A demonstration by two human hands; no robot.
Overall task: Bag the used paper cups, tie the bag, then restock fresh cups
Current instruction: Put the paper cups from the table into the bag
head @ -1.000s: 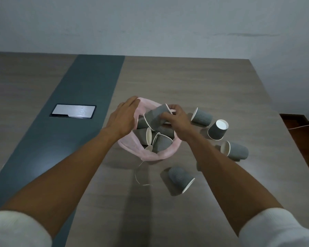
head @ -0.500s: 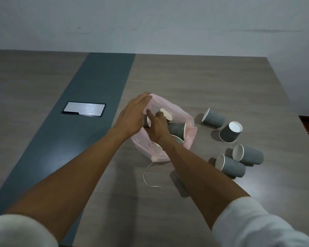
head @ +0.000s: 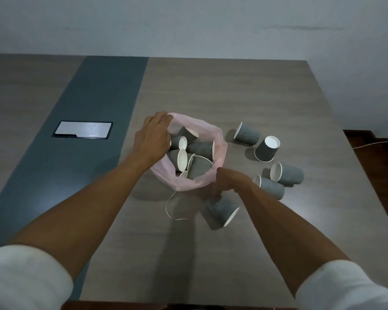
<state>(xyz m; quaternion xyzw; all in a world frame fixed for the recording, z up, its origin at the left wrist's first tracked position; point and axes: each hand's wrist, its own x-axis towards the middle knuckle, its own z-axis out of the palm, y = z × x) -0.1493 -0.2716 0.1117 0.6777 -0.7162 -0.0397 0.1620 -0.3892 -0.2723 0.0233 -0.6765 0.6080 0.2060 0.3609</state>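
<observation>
A translucent pink bag [head: 217, 173] is showing dark grey paper cups [head: 199, 166] with wavy ribbing and white insides. The table [head: 244, 92] is displaying grey-brown woodgrain, with a dark teal stripe [head: 81, 121] running across it. White sleeves [head: 25, 278] are covering both forearms.

— Can you read anything on the cups [head: 246, 133] at your two o'clock?
— No. Only a wavy grey pattern, no print.
— The bag [head: 220, 142], or the plate [head: 83, 130] at ten o'clock?
— Both blank. You have no readable text anywhere.
</observation>
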